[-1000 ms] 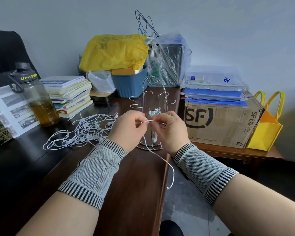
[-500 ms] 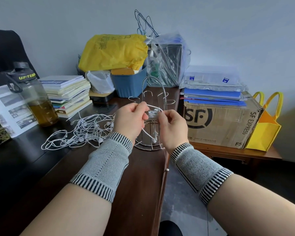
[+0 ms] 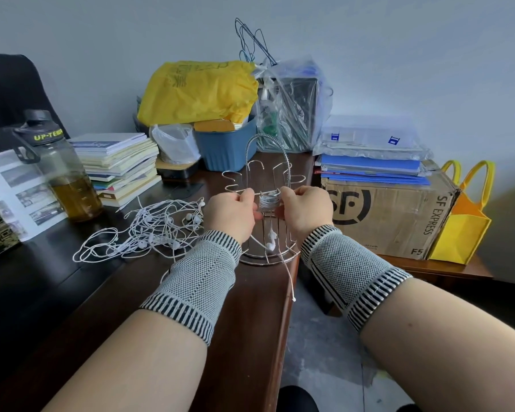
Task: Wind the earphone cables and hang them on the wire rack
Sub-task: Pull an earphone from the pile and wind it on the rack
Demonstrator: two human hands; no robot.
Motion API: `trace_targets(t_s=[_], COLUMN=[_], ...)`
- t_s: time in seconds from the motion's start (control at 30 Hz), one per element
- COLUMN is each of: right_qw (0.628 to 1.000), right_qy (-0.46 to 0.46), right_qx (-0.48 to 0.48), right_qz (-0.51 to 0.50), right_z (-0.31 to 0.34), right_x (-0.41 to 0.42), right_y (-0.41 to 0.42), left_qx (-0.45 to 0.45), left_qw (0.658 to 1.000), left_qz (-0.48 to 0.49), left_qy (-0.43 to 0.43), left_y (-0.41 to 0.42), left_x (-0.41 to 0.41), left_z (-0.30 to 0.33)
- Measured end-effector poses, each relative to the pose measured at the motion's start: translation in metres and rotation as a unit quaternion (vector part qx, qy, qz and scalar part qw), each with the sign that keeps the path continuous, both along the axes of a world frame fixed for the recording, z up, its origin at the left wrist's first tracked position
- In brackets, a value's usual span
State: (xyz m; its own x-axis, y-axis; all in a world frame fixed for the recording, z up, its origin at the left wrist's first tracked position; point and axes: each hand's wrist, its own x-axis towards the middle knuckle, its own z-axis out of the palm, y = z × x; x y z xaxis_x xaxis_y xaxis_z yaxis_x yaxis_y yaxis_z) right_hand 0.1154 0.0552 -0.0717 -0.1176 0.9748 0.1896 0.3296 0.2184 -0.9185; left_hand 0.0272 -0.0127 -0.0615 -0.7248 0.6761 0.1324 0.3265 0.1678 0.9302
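Standing at the back of the dark wooden desk, a blue plastic bin holds a yellowish packet under a bulging yellow bag, and beside it a clear plastic bag wraps a dark metal box. A water bottle on the left is partly filled with amber liquid. To the right a cardboard box carries blue folders, with a yellow tote leaning against it.

The wound earphone cable sits as a tight coil between the two hands, in front of the wire rack. The left hand pinches the cable at the coil's left side; the right hand grips its right side, so both hands are clamped on it, close together. Two earbuds dangle below the coil and a loose cable end trails over the desk edge. A tangled pile of earphones lies on the desk just left of the left hand
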Motion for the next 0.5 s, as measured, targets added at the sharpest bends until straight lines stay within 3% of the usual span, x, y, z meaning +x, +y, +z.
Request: trace_targets(t_s=[0.17,0.33,0.5], right_qw=[1.0,0.996,0.979], right_qy=[0.015,0.075,0.046], right_qx=[-0.002,0.008,0.13], right_qz=[0.001,0.039,0.152], right_z=[-0.002,-0.012,-0.03], right_x=[0.001,0.008,0.017], right_y=[0.001,-0.005,-0.018], left_qx=[0.029,0.008,-0.03], left_qw=[0.997,0.996,0.968], left_qz=[-0.045,-0.072,-0.119], left_qy=[-0.05,0.059,0.217], left_y=[-0.009,-0.017,-0.019], left_x=[0.004,0.004,0.009], left_z=[-0.009,-0.018,-0.022])
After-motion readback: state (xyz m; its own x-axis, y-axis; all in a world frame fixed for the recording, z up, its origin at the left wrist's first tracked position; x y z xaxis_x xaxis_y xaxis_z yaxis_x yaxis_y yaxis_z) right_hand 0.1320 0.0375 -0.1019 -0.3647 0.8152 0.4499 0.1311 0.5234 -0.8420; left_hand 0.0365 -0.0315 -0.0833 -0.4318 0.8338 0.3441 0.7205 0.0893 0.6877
